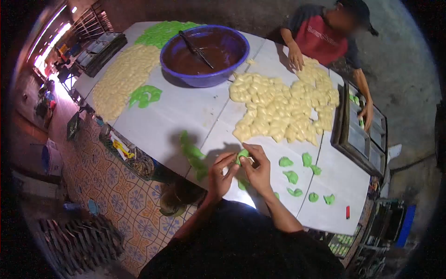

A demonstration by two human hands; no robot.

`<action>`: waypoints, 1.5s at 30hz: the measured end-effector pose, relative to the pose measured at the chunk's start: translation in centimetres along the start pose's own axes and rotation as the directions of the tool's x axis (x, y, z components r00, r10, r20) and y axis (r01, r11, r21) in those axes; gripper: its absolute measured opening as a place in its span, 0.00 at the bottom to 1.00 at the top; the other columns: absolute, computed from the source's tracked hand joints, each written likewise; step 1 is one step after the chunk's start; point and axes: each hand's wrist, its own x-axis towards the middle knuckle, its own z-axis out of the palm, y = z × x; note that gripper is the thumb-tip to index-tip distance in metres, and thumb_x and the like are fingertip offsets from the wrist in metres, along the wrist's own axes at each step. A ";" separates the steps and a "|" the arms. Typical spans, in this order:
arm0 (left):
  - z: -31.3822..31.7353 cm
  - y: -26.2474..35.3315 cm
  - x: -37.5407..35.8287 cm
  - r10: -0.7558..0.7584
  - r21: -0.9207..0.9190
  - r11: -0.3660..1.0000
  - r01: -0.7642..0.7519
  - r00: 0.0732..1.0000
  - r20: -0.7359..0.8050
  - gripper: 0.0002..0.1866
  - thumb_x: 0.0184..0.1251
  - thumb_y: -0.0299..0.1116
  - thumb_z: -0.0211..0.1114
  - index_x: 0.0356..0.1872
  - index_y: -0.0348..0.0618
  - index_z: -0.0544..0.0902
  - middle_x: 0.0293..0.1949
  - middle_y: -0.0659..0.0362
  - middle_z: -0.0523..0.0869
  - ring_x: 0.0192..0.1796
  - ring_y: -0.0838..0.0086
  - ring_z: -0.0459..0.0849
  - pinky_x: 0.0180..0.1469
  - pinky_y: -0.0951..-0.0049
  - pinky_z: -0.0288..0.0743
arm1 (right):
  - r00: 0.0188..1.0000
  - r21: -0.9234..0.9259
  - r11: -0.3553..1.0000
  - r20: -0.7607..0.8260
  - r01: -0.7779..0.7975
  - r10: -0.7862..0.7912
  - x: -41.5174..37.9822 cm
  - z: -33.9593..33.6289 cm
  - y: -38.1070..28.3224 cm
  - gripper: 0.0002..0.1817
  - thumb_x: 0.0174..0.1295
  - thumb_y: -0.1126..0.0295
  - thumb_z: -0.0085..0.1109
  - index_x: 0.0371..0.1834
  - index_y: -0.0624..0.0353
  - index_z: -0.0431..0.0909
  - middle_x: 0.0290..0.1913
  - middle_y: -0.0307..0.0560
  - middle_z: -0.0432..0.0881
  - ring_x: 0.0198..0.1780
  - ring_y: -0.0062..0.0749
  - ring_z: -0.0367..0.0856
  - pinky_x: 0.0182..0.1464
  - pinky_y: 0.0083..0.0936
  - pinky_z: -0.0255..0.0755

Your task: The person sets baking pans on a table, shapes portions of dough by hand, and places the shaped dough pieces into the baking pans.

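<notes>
Between my hands, above the near edge of the white table (190, 125), is a small lump of green dough (242, 155). My left hand (223, 173) pinches it from the left with bent fingers. On the other side, the thumb and fingers of my right hand (256, 166) close around it. Left of my hands lies a row of joined green dough pieces (192, 153). Several loose green pieces (291, 176) are scattered to the right. Beyond my hands spreads a large patch of cream dough balls (278, 109), packed against each other.
A purple basin (204, 81) holds brown filling and a dark utensil (196, 50). More cream dough (125, 79) lies at left. Across the table, a person (320, 39) touches the dough with one hand and reaches into a compartmented tray (343, 125). A red object (347, 212) lies near right.
</notes>
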 end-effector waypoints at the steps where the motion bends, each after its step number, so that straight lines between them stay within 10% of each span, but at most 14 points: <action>1: 0.4 -0.6 0.3 -0.052 -0.084 0.995 0.048 0.998 -0.045 0.15 0.59 0.26 0.68 0.48 0.36 0.83 0.47 0.53 0.84 0.45 0.72 0.81 0.50 0.74 0.74 | 0.998 0.002 1.000 -0.067 -0.014 0.015 0.5 0.7 -0.4 0.13 0.65 0.75 0.55 0.51 0.66 0.79 0.46 0.44 0.73 0.47 0.26 0.72 0.49 0.21 0.68; 8: 0.4 -1.9 3.5 -0.151 -0.304 0.945 0.123 0.986 -0.071 0.06 0.63 0.24 0.66 0.39 0.33 0.83 0.38 0.59 0.85 0.39 0.79 0.81 0.42 0.79 0.75 | 0.994 -0.073 0.992 0.020 0.104 -0.103 5.4 0.5 0.2 0.25 0.70 0.50 0.47 0.51 0.61 0.81 0.59 0.53 0.64 0.63 0.42 0.64 0.64 0.38 0.60; 10: 0.4 -3.2 5.0 -0.356 -0.901 0.074 0.428 0.855 0.378 0.07 0.65 0.26 0.62 0.41 0.36 0.83 0.39 0.59 0.85 0.41 0.77 0.82 0.44 0.78 0.76 | 0.950 0.035 0.992 0.287 0.119 -0.125 5.9 2.1 1.7 0.30 0.66 0.44 0.51 0.57 0.59 0.77 0.68 0.53 0.61 0.71 0.45 0.55 0.69 0.41 0.52; 14: 0.0 -4.9 8.2 0.017 -0.680 -0.568 0.464 0.832 0.554 0.26 0.68 0.49 0.59 0.52 0.33 0.78 0.54 0.52 0.80 0.58 0.65 0.77 0.63 0.64 0.68 | 0.959 -0.018 0.998 0.279 0.057 -0.049 9.3 2.4 4.1 0.38 0.60 0.42 0.58 0.67 0.54 0.67 0.71 0.53 0.58 0.70 0.45 0.57 0.68 0.41 0.55; 17: -2.0 -3.1 16.2 0.250 -0.708 -0.251 0.660 0.751 0.611 0.68 0.45 0.79 0.55 0.71 0.25 0.47 0.66 0.41 0.66 0.68 0.57 0.66 0.69 0.56 0.60 | 0.890 0.527 0.727 0.368 -0.440 0.271 9.9 1.5 6.4 0.68 0.41 0.28 0.64 0.78 0.43 0.30 0.73 0.48 0.53 0.70 0.39 0.58 0.67 0.45 0.57; 22: -4.4 -5.8 38.3 -0.113 0.006 0.993 0.117 0.946 0.305 0.42 0.70 0.67 0.38 0.47 0.32 0.82 0.41 0.46 0.86 0.42 0.58 0.84 0.51 0.61 0.74 | 0.955 0.565 0.779 0.062 -0.274 0.291 12.7 2.4 4.6 0.62 0.43 0.32 0.66 0.77 0.35 0.36 0.73 0.44 0.55 0.66 0.36 0.62 0.61 0.50 0.64; 24: -3.0 -11.1 43.7 -0.241 0.569 0.822 0.030 0.923 0.299 0.46 0.69 0.70 0.32 0.51 0.33 0.80 0.45 0.45 0.85 0.47 0.54 0.82 0.49 0.57 0.73 | 0.928 0.559 0.768 0.007 -0.312 0.371 12.7 2.9 5.0 0.58 0.48 0.35 0.65 0.77 0.35 0.37 0.72 0.44 0.56 0.66 0.35 0.63 0.59 0.47 0.66; 27: -1.2 -16.2 44.5 0.211 0.187 0.926 -0.327 0.861 0.463 0.52 0.64 0.75 0.27 0.57 0.33 0.76 0.46 0.46 0.83 0.44 0.58 0.82 0.46 0.59 0.74 | 0.925 0.602 0.735 0.014 -0.311 0.380 12.4 3.2 6.8 0.55 0.53 0.40 0.65 0.77 0.40 0.40 0.70 0.44 0.59 0.65 0.36 0.65 0.55 0.38 0.69; 29: -3.3 -11.2 43.5 -0.473 0.479 0.864 0.157 0.579 0.664 0.57 0.58 0.80 0.24 0.61 0.33 0.72 0.46 0.47 0.81 0.41 0.64 0.79 0.45 0.66 0.74 | 0.914 0.606 0.723 0.016 -0.332 0.406 12.0 2.8 7.3 0.54 0.53 0.40 0.65 0.77 0.42 0.41 0.70 0.44 0.59 0.65 0.36 0.65 0.55 0.37 0.69; 35: -4.4 -5.9 39.0 -0.377 0.609 0.792 0.048 0.823 0.425 0.37 0.73 0.64 0.36 0.49 0.39 0.81 0.38 0.59 0.85 0.37 0.73 0.82 0.40 0.69 0.76 | 0.915 0.643 0.713 -0.045 -0.280 0.400 12.7 2.9 7.2 0.49 0.59 0.50 0.65 0.77 0.54 0.45 0.67 0.51 0.63 0.57 0.35 0.71 0.53 0.30 0.72; 36: -4.7 -8.2 35.3 0.081 0.508 0.809 -0.296 0.912 0.401 0.38 0.73 0.64 0.35 0.51 0.38 0.81 0.39 0.56 0.85 0.38 0.73 0.83 0.42 0.70 0.77 | 0.908 0.691 0.661 -0.015 -0.293 0.418 12.8 2.9 7.4 0.45 0.62 0.54 0.62 0.76 0.56 0.47 0.66 0.51 0.66 0.57 0.36 0.73 0.54 0.31 0.72; 37: -3.9 -4.7 32.2 -0.378 -0.077 0.899 0.432 0.852 0.362 0.44 0.72 0.67 0.30 0.53 0.33 0.79 0.42 0.51 0.85 0.41 0.70 0.83 0.47 0.71 0.76 | 0.899 0.737 0.603 0.013 -0.304 0.438 12.7 2.9 7.6 0.41 0.66 0.57 0.58 0.75 0.59 0.48 0.64 0.50 0.69 0.57 0.37 0.74 0.55 0.32 0.72; 39: -3.0 -4.4 26.8 -0.344 -0.426 0.507 0.749 0.629 0.697 0.53 0.66 0.73 0.26 0.56 0.25 0.75 0.50 0.44 0.82 0.51 0.60 0.81 0.61 0.67 0.68 | 0.894 0.856 0.431 0.075 -0.285 0.442 12.6 3.5 8.0 0.36 0.65 0.59 0.60 0.70 0.66 0.57 0.60 0.53 0.73 0.56 0.34 0.75 0.55 0.30 0.73; 45: 0.2 0.0 13.3 -0.636 -0.535 0.497 0.683 0.706 0.311 0.33 0.73 0.53 0.50 0.65 0.34 0.69 0.66 0.46 0.70 0.65 0.61 0.70 0.67 0.60 0.59 | 0.906 0.415 0.879 -0.236 -0.234 0.352 7.0 1.6 6.0 0.14 0.60 0.76 0.62 0.50 0.65 0.79 0.45 0.42 0.77 0.43 0.26 0.72 0.46 0.22 0.67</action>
